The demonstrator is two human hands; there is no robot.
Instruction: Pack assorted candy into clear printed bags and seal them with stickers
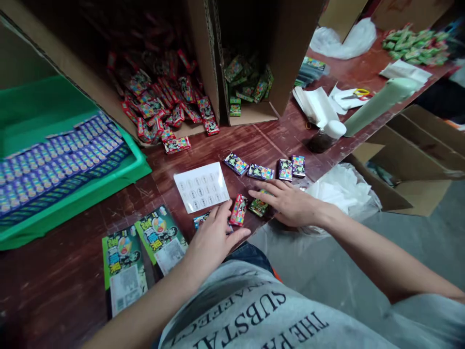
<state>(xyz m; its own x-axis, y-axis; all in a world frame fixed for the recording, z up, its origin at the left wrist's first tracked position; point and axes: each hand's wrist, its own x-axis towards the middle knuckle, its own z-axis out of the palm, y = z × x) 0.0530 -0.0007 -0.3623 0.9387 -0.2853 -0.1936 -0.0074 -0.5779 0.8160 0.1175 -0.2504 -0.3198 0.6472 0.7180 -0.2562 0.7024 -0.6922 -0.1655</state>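
Fingers of the left hand (212, 237) are spread flat at lower centre of the frame, laid over a blue packet (201, 219), nothing gripped. A red packet (239, 210) is seen just beside them. Fingers of the right hand (290, 203) are stretched loosely, resting on a green packet (258, 207). A white sheet (201, 187) is placed just above, on the wooden table (72, 271)

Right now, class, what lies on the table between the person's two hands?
In the head view, a red packet stands between the left hand and right hand.
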